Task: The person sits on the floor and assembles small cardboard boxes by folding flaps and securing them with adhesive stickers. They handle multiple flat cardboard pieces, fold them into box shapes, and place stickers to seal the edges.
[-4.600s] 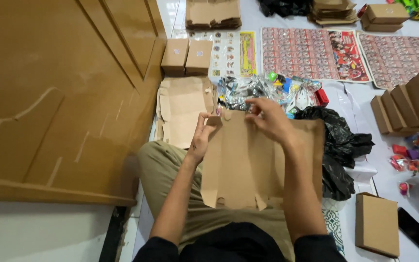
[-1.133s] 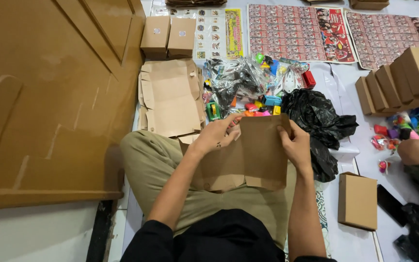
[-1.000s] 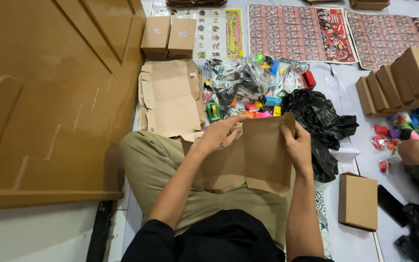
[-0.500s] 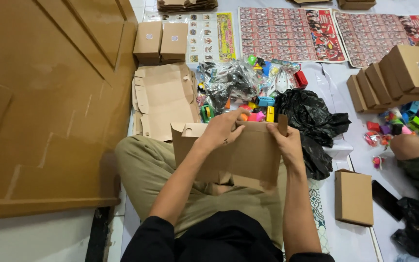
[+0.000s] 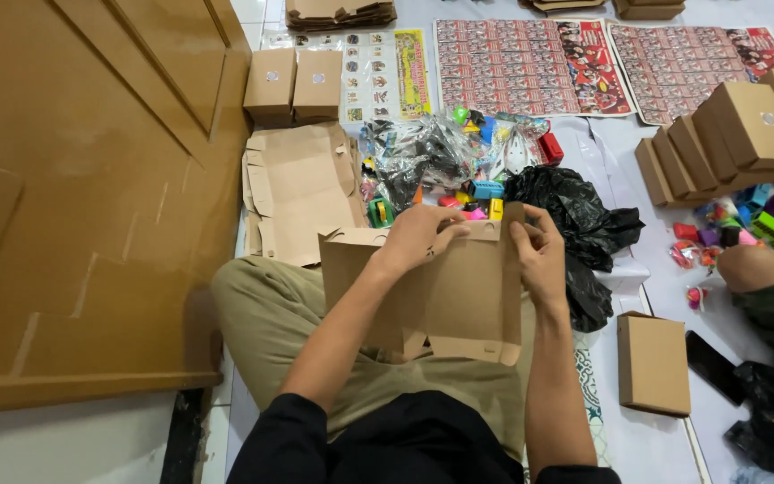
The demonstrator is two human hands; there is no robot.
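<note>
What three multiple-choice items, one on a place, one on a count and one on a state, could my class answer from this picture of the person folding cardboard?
1. Where does the flat cardboard blank lie?
A. On the floor, ahead of the person's left knee
B. On the black plastic bag
C. On top of the sticker sheets

2. How many closed small boxes stand side by side just beyond that blank?
A. Two
B. Five
C. None

3. What state is the cardboard piece held by the left hand and right hand in?
A. A finished closed box
B. Partly folded, still open
C. Torn in half

Answers: 1 A, it lies beside the wooden door; 2 A, two show there; 3 B, its flaps are unclosed.
</note>
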